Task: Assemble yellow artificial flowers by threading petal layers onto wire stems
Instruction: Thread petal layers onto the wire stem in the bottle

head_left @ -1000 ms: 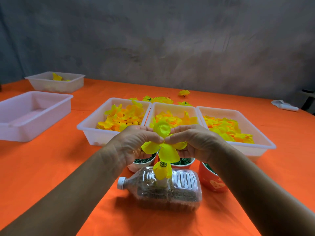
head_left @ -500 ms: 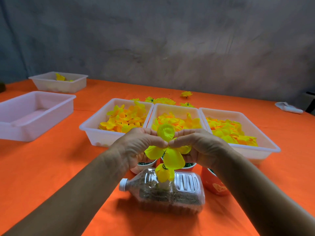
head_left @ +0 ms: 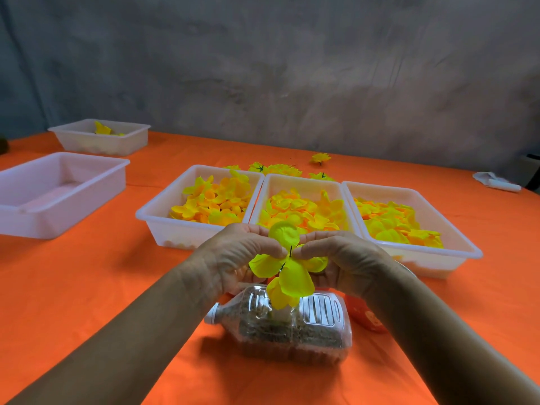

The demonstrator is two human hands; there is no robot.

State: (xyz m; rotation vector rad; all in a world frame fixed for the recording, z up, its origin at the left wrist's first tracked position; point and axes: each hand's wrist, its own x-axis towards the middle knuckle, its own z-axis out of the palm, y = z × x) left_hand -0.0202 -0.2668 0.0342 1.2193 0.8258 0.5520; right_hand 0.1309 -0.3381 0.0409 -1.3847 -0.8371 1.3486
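**Petal layer going down a wire stem, both hands pinching**

Bench (head_left: 87,287) cloth is smooth, matte orange, and it carries three white plastic trays (head_left: 198,229) side by side, each heaped with soft cupped fabric petals in yellow and orange. A clear ribbed bottle (head_left: 292,325) lies on its side nearest the camera, part-filled with grainy brown matter; it appears to serve as the weighted stand for the stem. Above it, the left hand (head_left: 236,261) and right hand (head_left: 342,258) meet thumb to thumb. Each grip is pressed together on the yellow petal layer (head_left: 295,276), pinching it close to its centre, where the thin dark wire stem (head_left: 291,250) pokes up between the fingertips.

To do this step well, I judge the pinch should stay tight beside the hole, both sides pushing down evenly so the limp fabric slides instead of puckering or tearing. The wire looks slender and likely to bend, so the push should run along it.
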